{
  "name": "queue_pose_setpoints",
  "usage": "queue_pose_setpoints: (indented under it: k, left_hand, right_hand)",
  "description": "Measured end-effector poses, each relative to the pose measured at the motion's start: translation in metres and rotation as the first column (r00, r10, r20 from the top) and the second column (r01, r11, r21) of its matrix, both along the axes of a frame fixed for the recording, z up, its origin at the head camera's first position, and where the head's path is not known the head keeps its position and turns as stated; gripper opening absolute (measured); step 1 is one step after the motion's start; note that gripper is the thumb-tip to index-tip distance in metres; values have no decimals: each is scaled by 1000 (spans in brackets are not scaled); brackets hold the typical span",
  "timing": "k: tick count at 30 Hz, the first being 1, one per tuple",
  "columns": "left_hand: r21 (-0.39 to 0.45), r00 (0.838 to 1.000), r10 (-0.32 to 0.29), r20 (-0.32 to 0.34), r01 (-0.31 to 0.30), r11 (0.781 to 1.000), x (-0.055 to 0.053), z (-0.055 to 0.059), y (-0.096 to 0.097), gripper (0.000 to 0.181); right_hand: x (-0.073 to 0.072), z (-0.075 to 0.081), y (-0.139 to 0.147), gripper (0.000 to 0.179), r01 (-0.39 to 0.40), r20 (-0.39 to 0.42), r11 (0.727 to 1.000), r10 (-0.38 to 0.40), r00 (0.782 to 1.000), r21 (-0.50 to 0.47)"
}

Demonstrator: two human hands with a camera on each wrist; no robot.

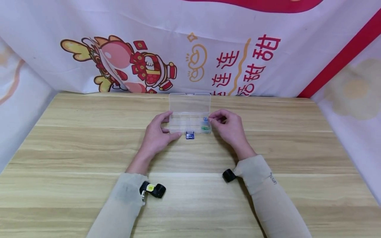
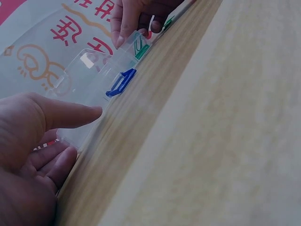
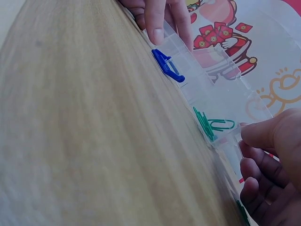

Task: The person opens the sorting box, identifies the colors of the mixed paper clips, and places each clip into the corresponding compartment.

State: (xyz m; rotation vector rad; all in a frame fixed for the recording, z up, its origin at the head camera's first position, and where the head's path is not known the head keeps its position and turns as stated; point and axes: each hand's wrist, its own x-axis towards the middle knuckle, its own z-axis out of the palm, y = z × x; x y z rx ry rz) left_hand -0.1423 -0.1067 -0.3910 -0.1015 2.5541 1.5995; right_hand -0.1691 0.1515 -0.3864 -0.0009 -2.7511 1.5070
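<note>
A clear plastic compartment box (image 1: 189, 124) lies on the table with its lid (image 1: 190, 103) raised behind it. My left hand (image 1: 157, 134) grips its left end, thumb at the front edge and fingers at the side and back. A blue latch (image 3: 168, 66) hangs at the front. Several green paper clips (image 3: 207, 123) lie in the front right compartment. At the box's right end, my right hand (image 1: 227, 125) has thumb and forefinger together over the back right compartment, apparently pinching a small blue paper clip (image 1: 205, 119). The thumb hides that clip in the right wrist view.
The wooden table (image 1: 190, 198) runs back to a white printed cloth (image 1: 166, 19). Another green piece (image 3: 242, 212) shows beside the right hand's lower fingers, partly hidden. Black wrist cameras (image 1: 156, 190) sit on both sleeves.
</note>
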Motion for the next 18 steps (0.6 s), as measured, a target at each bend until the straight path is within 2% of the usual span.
queue_pose_setpoints:
  k: [10,14,18]
  left_hand:
    - [-10,1000,2,-10,-2,1000,0,3,-1,87]
    - [-9,1000,1,-10,-1,1000,0,2,-1,87]
    - [-4,1000,1,1,-1,1000,0,0,-1,87]
  right_hand:
    - [0,4,3,13,17,-2,1000,-17,1000,-17]
    - [-1,5,13,16,66,-19,996,-67,998,-56]
    - [1,3,28,19,118,-2,990,-119,993,-77]
